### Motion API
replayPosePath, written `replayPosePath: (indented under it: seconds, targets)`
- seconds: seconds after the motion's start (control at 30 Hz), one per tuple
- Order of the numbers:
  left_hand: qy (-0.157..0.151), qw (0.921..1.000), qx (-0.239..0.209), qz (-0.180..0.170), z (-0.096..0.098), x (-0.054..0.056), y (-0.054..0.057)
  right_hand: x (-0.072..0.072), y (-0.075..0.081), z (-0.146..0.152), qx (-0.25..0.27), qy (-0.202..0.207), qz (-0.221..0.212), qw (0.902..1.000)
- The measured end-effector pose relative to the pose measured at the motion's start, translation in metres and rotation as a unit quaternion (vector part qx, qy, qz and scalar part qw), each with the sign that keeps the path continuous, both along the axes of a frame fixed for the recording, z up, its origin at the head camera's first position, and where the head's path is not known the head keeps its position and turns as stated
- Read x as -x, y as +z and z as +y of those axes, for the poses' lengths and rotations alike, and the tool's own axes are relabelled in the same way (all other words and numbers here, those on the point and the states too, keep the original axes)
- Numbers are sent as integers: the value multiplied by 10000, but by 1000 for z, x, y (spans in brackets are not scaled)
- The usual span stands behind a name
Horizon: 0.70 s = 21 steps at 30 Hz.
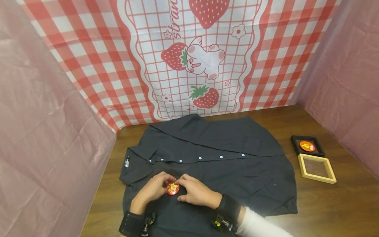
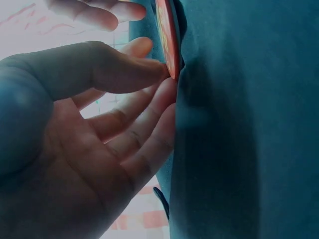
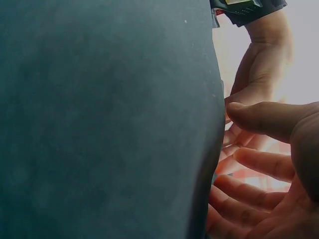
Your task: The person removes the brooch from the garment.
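Observation:
A dark shirt (image 1: pixel 231 184) lies spread with its collar to the left and a row of pale buttons along its front. On its near chest is a round red button badge (image 1: pixel 173 188) with a yellow cartoon figure. My left hand (image 1: pixel 154 188) pinches the badge's rim; in the left wrist view the thumb (image 2: pixel 134 75) meets the edge of the badge (image 2: pixel 168 37), which stands close against the cloth. My right hand (image 1: pixel 196 191) is at the badge's other side, index fingertip right at the rim and thumb held apart. In the right wrist view its fingers (image 3: pixel 249 191) are spread loosely beside the cloth.
On the wooden table (image 1: pixel 349 204) at the right, a black frame (image 1: pixel 322 152) holds an orange badge (image 1: pixel 307 146). A pale yellow frame (image 1: pixel 331 172) adjoins it. A strawberry-print checked cloth (image 1: pixel 142 82) hangs behind, with pink curtains (image 1: pixel 59 131) at both sides.

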<state>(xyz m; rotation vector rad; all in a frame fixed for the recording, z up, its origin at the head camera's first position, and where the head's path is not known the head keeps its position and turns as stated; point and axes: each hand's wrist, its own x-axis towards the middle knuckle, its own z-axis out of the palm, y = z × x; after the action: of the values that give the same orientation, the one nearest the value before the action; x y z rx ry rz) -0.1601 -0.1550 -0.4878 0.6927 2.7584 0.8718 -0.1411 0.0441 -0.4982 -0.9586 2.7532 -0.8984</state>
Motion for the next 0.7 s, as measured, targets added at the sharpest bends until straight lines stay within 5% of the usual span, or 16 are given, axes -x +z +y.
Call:
replayPosePath:
  seconds: [0.7]
  targets:
    - [307, 9980, 273, -476, 2, 1, 0, 5, -3, -14, -224, -15, 106, 9997]
